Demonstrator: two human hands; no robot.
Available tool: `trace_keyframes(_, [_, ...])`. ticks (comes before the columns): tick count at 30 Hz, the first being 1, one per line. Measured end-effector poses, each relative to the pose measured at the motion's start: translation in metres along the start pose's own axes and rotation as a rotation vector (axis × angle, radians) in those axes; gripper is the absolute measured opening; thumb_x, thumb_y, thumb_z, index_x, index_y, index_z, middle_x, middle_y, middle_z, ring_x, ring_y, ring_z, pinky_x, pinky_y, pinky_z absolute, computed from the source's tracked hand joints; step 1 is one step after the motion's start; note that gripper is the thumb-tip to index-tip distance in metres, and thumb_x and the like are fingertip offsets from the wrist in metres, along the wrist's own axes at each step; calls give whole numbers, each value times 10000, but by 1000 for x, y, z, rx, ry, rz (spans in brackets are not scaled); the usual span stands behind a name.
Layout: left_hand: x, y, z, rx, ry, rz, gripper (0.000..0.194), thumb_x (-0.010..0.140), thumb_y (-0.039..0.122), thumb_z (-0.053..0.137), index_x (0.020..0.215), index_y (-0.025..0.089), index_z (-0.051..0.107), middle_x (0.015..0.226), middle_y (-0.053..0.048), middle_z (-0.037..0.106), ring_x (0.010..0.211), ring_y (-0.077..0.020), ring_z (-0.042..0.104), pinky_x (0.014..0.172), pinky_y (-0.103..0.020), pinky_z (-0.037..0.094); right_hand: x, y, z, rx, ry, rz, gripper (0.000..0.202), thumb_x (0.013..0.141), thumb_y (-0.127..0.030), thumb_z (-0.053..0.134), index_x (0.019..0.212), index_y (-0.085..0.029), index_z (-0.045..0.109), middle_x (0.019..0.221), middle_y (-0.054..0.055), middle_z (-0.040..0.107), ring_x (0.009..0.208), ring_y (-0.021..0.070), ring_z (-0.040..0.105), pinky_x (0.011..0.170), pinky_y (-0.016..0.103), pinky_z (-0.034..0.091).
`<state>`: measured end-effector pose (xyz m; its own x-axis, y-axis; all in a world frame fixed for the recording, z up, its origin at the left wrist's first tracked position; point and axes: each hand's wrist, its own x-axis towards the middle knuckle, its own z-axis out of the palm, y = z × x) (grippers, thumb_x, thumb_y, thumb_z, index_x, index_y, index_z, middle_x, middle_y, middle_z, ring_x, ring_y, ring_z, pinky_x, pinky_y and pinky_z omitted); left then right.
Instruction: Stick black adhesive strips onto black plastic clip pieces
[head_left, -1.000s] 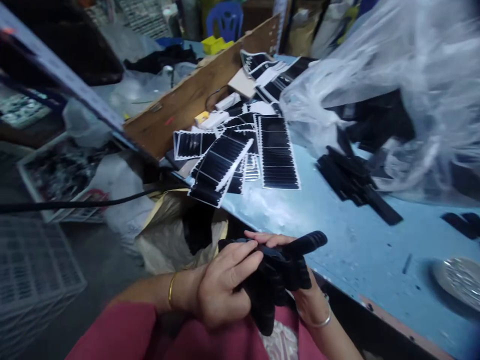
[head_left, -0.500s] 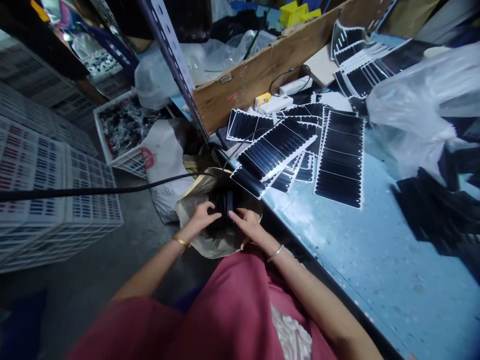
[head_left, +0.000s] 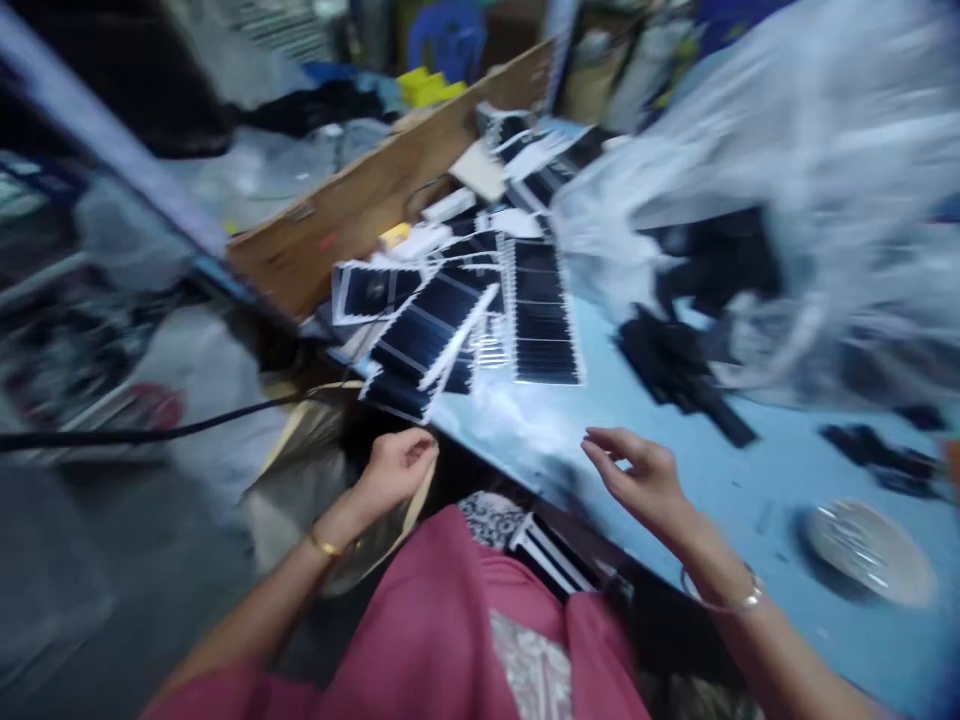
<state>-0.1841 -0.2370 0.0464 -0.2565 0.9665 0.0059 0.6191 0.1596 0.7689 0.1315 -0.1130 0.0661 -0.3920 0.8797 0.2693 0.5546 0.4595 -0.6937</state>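
Note:
My left hand (head_left: 397, 468) is over the right rim of an open sack (head_left: 289, 490), its fingers curled together; whether something small is in them is hidden. Above the blue table (head_left: 525, 430), my right hand (head_left: 637, 470) hovers with thumb and fingers apart and nothing between them. Sheets of black strips with white scalloped edges (head_left: 544, 310) overlap on the table ahead of both hands. To the right, loose black pieces (head_left: 682, 370) lie beside a big clear plastic bag (head_left: 810, 200). A round dish (head_left: 870, 552) with small shiny items stands at the lower right.
A wooden board (head_left: 360, 190) runs along the table's far side, with yellow bins (head_left: 429, 88) behind it. A black cable (head_left: 150, 437) crosses at the left, in front of a white bag (head_left: 202, 390). A metal post (head_left: 112, 130) slants at the upper left.
Both hands have come up out of the sack. My right hand has moved right, over the table, and opened. The view has swung to the right, bringing the dish into sight.

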Motion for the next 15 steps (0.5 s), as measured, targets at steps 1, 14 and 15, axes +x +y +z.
trace_keyframes(1, [11,19,11,-32,1,95,160,820,269,616,860,144,708,684,-29,702,563,-125,621,550,-206,492,0,18,-14,-54,33,46,258,839,-409,595,839,-193,737,771,73,756,601,179,685,518,269,546])
trace_keyframes(14, [271,199,210,553,-366,674,803,684,-48,575,1438,185,425,1481,-203,416,1369,-396,383,1039,-550,407,62,161,-108,-520,193,402,223,734,-323,662,873,-162,727,769,67,725,717,209,653,659,292,472])
trace_keyframes(15, [281,201,218,582,-388,690,794,693,-44,561,1440,186,417,1445,-195,454,1346,-383,411,1032,-537,410,73,162,-105,-534,176,404,241,736,-323,671,902,-158,725,777,67,719,723,207,646,664,291,467])
